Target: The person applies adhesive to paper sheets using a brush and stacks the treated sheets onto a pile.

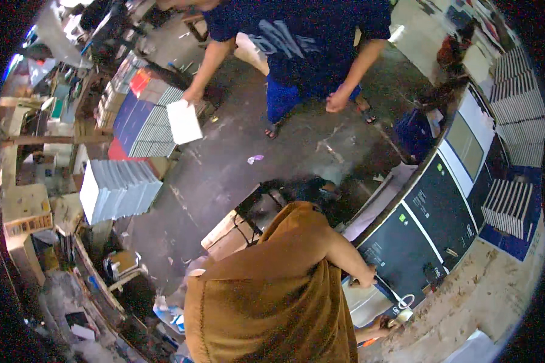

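My left hand [364, 277], fingers pressed together, rests at the edge of a large black printed cover sheet [399, 248] on the table. From near its fingertips a thin pale strip [393, 294] runs toward a white ring-shaped thing [408, 300]; I cannot tell its kind. Lower down, my right hand [383, 324] is closed around a pale rounded thing [401, 316] beside that ring. Its fingers are partly hidden, and something orange [367, 342] shows below them. My brown sleeve and shirt [272, 290] fill the lower middle and hide part of the work.
Ahead stands a person [297, 54] in dark blue, one hand on a white book block [184, 122]. Stacks of books [154, 124] and pale sheets [118, 190] stand left. More book stacks [507, 207] lie on the table's right, a wooden stool frame [224, 233] near my shoulder.
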Action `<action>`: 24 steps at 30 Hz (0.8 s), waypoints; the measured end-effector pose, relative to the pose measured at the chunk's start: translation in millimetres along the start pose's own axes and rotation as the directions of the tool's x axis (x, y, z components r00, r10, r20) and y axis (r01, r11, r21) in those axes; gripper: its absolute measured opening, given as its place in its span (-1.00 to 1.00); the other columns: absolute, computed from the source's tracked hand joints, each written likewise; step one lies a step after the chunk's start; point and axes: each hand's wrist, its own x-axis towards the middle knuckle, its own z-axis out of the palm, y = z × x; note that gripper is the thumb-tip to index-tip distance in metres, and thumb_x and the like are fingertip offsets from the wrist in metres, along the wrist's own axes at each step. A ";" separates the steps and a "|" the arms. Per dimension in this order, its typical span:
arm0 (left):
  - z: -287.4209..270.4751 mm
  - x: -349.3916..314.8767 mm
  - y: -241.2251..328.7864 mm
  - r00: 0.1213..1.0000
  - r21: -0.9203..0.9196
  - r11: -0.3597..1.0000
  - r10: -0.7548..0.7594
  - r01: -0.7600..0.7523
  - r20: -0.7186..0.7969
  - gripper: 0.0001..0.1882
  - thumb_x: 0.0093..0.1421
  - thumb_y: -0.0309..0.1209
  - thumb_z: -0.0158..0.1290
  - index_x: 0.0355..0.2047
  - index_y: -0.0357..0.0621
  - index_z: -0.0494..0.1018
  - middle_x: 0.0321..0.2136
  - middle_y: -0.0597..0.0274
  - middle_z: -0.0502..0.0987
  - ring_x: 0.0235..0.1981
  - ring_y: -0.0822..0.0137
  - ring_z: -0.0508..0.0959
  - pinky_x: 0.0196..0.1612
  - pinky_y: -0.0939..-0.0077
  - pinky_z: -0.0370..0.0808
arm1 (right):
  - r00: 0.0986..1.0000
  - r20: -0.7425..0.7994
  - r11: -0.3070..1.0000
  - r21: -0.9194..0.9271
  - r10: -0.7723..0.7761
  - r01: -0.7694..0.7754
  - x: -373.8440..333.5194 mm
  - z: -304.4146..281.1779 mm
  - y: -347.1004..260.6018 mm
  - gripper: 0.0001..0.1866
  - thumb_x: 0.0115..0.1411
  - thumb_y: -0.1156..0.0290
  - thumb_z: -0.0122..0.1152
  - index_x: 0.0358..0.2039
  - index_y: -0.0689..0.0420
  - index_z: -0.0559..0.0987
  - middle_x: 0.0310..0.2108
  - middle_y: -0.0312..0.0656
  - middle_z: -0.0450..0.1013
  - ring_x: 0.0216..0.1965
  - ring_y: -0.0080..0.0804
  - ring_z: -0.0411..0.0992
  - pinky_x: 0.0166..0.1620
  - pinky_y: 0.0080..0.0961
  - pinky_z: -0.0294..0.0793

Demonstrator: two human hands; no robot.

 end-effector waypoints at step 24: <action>-23.3 2.1 -1.7 0.993 -0.100 0.990 -0.104 0.099 -0.049 -0.28 0.07 -0.03 0.06 0.26 0.09 0.29 0.28 0.05 0.27 0.25 -0.10 0.26 0.20 -0.28 0.22 | 0.993 0.114 0.996 0.088 0.015 -0.026 4.1 53.3 -50.9 -0.43 0.09 0.62 0.30 0.15 0.26 0.42 -0.03 -0.01 0.46 -0.14 -0.20 0.41 -0.07 -0.17 0.51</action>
